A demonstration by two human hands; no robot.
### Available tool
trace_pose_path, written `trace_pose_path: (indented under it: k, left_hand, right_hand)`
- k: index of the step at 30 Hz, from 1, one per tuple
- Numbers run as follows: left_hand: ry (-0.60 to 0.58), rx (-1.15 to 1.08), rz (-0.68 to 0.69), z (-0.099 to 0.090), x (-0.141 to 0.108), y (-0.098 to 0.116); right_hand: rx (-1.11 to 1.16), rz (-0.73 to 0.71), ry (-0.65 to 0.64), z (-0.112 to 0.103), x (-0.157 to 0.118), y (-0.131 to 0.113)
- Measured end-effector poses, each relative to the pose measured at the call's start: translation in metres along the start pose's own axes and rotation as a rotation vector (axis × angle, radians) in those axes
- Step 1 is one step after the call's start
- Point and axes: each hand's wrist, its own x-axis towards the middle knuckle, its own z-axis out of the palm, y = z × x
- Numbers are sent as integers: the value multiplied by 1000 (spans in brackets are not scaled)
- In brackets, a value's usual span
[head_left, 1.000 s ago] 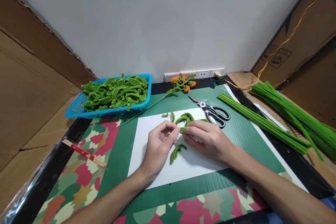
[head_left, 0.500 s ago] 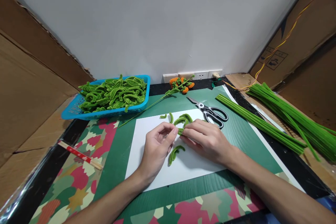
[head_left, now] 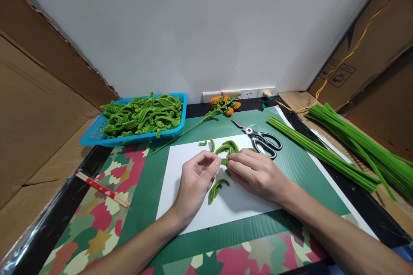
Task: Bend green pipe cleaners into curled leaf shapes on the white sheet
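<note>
Over the white sheet of paper, my left hand and my right hand meet with fingertips pinched on one short piece of green pipe cleaner. Its ends are hidden by the fingers. Just beyond them lie bent green pipe cleaner pieces, partly covered by my right hand. A curved green piece rests on the paper nearer to me. Two smaller bits lie at the paper's far side. Black-handled scissors lie with blades apart beyond my right hand.
A blue basket heaped with bent green pipe cleaners stands at the back left. An orange flower stem lies by the wall sockets. Long green pipe cleaners lie at right, a larger bundle beyond. Wrapped chopsticks lie at left.
The whole view has shifted slightly. Both hands stay pinched together, and a little more of the green piece shows between the fingertips.
</note>
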Motion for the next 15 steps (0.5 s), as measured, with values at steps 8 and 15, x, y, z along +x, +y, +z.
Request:
trace_pose_path:
  k: [8,15]
  left_hand:
    - [-1,0,-13,0,-1,1]
    - [-18,17,-5,0,-1,1]
  right_hand:
    - [15,-9,-11,-2,0,1]
    - [70,-6,24,-5,2,-1]
